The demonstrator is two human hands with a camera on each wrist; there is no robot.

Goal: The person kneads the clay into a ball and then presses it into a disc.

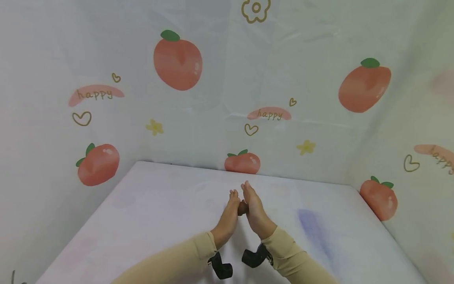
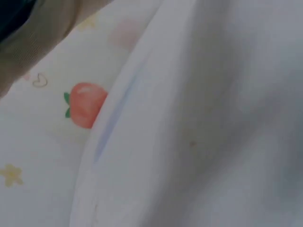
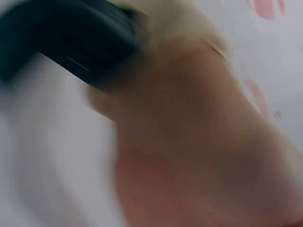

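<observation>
A small dark brown, roundish lump [image 1: 242, 208], like a ball of clay, sits between the two palms above the white table. My left hand [image 1: 227, 221] presses it from the left, fingers straight and pointing up and away. From the other side my right hand [image 1: 257, 215] presses with its palm, its fingers also straight. Parts of the lump are hidden by the hands. In the right wrist view the right hand [image 3: 189, 151] looms large and blurred, and the lump does not show there.
The white table [image 1: 170, 205] carries a bluish smear [image 1: 315, 228] to the right of the hands. Behind it hangs a pale backdrop [image 1: 213, 98] printed with fruit, hearts and flowers. Black wrist cameras [image 1: 222, 268] hang under both beige sleeves [image 1: 177, 256].
</observation>
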